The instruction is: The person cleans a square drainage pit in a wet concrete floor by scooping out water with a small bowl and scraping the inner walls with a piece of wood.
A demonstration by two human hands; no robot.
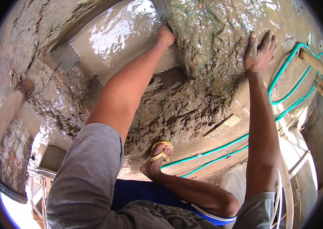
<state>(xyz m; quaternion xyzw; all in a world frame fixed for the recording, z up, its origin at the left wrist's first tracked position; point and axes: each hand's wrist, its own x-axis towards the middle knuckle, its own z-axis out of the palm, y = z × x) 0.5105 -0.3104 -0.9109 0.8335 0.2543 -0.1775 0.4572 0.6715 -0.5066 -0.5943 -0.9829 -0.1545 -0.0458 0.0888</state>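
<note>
My left arm reaches across a basin of muddy water (110,36), with my left hand (166,37) at its right inner edge; the fingers are hidden in the water or against that edge. My right hand (260,53) rests on a wet, mud-smeared surface (211,42) right of the basin, its fingers spread and coated in grey mud. Rough, lumpy mud (176,110) runs along the basin's near side. A small ridged tan piece (222,126) lies below it.
Green hose (276,87) loops at the right beside wooden poles (316,66). A thick wooden post (5,122) stands at the left. My foot in a yellow flip-flop (157,156) is below the mud. A dark grey container (52,156) sits at the lower left.
</note>
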